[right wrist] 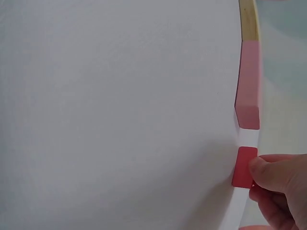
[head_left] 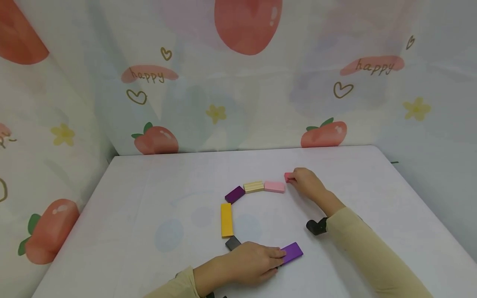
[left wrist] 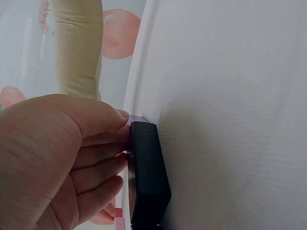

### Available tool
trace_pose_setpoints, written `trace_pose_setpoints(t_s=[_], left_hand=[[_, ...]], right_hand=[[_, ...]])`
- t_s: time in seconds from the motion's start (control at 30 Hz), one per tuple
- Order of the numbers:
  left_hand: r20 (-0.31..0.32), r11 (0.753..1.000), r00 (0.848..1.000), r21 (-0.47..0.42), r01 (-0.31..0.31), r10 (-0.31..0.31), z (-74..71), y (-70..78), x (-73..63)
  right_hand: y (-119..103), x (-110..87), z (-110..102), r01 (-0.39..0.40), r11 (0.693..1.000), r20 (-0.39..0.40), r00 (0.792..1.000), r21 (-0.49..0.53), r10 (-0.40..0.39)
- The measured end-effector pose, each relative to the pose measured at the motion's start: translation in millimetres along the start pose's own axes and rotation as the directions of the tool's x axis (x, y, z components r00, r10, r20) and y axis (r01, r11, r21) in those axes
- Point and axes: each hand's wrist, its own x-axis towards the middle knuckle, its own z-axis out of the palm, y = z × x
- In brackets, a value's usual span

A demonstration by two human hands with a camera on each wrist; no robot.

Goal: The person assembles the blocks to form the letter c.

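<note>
In the head view, blocks form a curved row on the white table (head_left: 179, 174). My right hand (head_left: 307, 182) pinches a small red block (right wrist: 244, 167) by its end, just beyond the pink block (head_left: 274, 187), with a gap between them in the right wrist view. My left hand (head_left: 249, 263) reaches across the near end of the row, its fingertips touching the purple block (head_left: 293, 253). Beside those extended fingers in the left wrist view stands a black block (left wrist: 148, 172). The hand partly covers a dark grey block (head_left: 233, 243).
The row continues with a yellow block (head_left: 226, 220), a dark purple block (head_left: 235, 194) and a cream grooved block (head_left: 254, 187). A patterned cloth (head_left: 238, 91) rises behind the table's back edge. A black wrist device (head_left: 316, 227) hangs at the right sleeve (head_left: 365, 244).
</note>
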Motion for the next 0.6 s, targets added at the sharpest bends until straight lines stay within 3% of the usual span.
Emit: trace_pose_setpoints(t_s=[0.47, 0.6], left_hand=[[-0.005, 0.998, 1.000, -0.053, 0.016, -0.016, 1.3, -0.4, 0.9], [-0.005, 0.998, 1.000, -0.068, 0.017, -0.017, 1.9, -0.4, 0.7]], right_hand=[[-4.6, -15.2, -2.4, -0.093, 0.995, -0.003, 0.996, 0.023, 0.093], [-6.1, -20.1, -1.2, -0.086, 0.996, -0.020, 0.996, 0.023, 0.086]])
